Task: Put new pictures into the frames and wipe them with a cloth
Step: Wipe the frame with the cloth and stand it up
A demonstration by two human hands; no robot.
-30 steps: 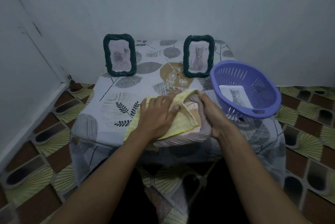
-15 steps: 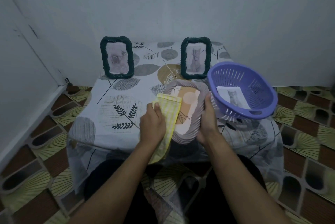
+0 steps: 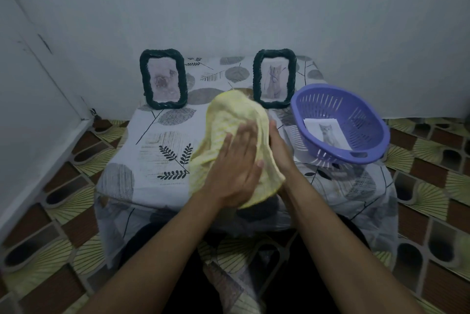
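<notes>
Counter (image 3: 142, 161), leaf-print cover | left hand (image 3: 236, 163) fingers straight, pressing cloth (image 3: 234, 115) | right hand (image 3: 279, 151) fingers hidden, grip indeterminate | cloth drapes whatever is being wiped, above front edge | risk: uneven pressure could slip it floorward.

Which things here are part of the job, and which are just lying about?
Job: yellow cloth, left hand pressing it, right hand behind it, left green frame, right green frame, cat picture, purple basket holding it.
Lying about: leaf-print tablecloth, floor tiles.
</notes>
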